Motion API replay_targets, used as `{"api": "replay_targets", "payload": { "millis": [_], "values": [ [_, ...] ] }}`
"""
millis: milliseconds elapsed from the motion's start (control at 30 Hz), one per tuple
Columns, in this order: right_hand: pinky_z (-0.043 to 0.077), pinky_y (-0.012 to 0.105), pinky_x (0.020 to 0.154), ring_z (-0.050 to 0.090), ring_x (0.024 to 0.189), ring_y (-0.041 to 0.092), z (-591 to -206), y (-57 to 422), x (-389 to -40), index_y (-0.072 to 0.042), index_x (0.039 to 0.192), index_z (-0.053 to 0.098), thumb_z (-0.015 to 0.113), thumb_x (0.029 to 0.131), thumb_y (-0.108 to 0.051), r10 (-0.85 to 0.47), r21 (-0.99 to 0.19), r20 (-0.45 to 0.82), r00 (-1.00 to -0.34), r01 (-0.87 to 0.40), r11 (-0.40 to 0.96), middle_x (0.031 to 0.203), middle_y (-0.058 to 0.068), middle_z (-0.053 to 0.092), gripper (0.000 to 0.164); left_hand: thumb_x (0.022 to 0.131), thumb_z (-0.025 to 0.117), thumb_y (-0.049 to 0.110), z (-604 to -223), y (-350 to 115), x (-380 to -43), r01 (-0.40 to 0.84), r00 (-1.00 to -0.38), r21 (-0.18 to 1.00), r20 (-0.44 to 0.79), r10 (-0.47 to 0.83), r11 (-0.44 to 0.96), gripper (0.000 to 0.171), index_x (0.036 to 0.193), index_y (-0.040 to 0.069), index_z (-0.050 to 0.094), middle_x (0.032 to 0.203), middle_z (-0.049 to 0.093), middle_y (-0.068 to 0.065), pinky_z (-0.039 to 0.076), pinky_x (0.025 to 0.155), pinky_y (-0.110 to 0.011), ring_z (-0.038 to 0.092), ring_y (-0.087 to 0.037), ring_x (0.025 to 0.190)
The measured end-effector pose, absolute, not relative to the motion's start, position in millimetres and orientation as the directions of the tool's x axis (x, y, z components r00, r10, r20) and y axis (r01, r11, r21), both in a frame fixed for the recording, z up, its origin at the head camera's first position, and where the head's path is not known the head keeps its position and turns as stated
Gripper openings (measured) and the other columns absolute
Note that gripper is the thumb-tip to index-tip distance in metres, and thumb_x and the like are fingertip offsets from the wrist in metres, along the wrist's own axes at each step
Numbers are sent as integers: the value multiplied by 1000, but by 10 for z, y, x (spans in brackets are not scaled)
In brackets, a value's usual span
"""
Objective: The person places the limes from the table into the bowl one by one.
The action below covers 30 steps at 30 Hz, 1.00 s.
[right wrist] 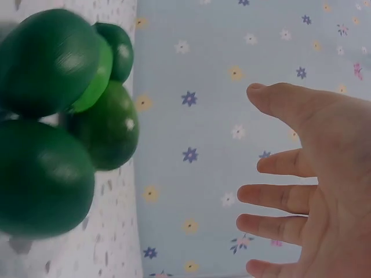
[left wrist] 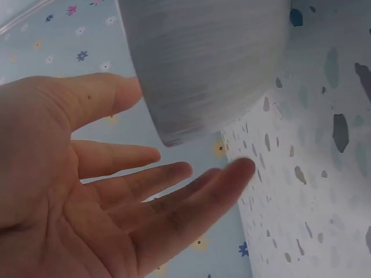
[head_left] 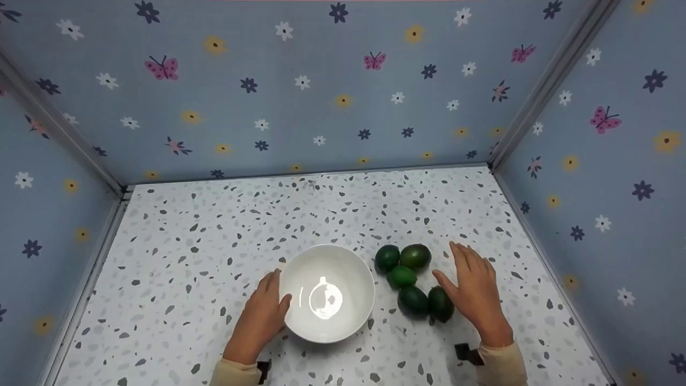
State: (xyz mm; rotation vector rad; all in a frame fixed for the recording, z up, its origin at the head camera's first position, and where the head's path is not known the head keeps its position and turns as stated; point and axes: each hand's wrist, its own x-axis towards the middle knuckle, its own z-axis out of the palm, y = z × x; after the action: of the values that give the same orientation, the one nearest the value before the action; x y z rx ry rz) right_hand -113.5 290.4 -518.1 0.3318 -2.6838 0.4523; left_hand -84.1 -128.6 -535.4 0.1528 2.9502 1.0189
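A white round bowl [head_left: 328, 273] stands on the table, its inside facing up. My left hand [head_left: 260, 313] is at the bowl's left side, fingers extended and spread, the thumb at the rim. From the left wrist, the bowl's outer wall [left wrist: 208, 69] shows beside the open palm [left wrist: 87, 191]. To the bowl's right lie several glossy green oval fruits in a cluster: dark ones [head_left: 413, 301] and a smaller, brighter green one [head_left: 402, 277]. My right hand [head_left: 474, 287] hovers just right of them with straight, spread fingers, holding nothing; its thumb is nearest the rightmost fruit [head_left: 440, 305].
The speckled white tabletop [head_left: 214, 241] is bounded by blue flowered panels at the back [head_left: 321, 80], left [head_left: 43, 225] and right [head_left: 616, 187]. Grey metal strips [head_left: 552, 59] run along the panel corners. Dark straps show at both wrists by the beige sleeves [head_left: 501, 364].
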Motion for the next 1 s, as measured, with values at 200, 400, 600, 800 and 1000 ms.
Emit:
{"api": "replay_targets", "payload": {
  "millis": [200,400,600,800,1000],
  "values": [
    [37,67,100,48,125,45,-5286,3050,-1002,2,144,48,78,89,-27,-126,-334,349,-929,-249,909,137,25,54,70,99,59,8,-5376,-1286,-831,58,-997,652,-7,82,756,60,148,-14,32,146,38,-35,36,111,-56,40,-49,134],
    [42,64,99,48,126,44,-5389,3186,-889,1,147,45,80,87,-22,-155,-447,230,-961,-246,860,140,26,51,73,99,57,4,-5396,-1268,-814,49,-998,676,2,65,736,55,145,-17,36,140,44,-36,40,108,-57,44,-50,131],
    [37,64,106,36,138,45,-5492,3266,-813,-3,154,36,81,86,-30,-187,-567,-31,-982,-137,812,152,24,39,86,100,55,1,-5411,-1258,-813,25,-999,679,-9,43,733,49,144,-14,40,136,50,-32,43,107,-54,48,-46,129],
    [33,65,109,32,140,45,-5639,3316,-815,-3,155,33,85,81,-31,-214,-624,-133,-968,-86,777,153,24,36,94,100,52,-1,-5423,-1274,-793,21,-999,673,-19,46,739,48,144,-15,40,136,50,-34,39,109,-56,45,-48,131],
    [32,60,111,36,138,43,-5788,3350,-833,0,154,34,86,79,-28,-234,-652,-127,-964,-96,752,151,23,40,95,99,53,-3,-5445,-1278,-790,50,-998,688,19,52,724,47,143,-15,41,138,50,-33,38,110,-57,44,-48,132]
  ]
}}
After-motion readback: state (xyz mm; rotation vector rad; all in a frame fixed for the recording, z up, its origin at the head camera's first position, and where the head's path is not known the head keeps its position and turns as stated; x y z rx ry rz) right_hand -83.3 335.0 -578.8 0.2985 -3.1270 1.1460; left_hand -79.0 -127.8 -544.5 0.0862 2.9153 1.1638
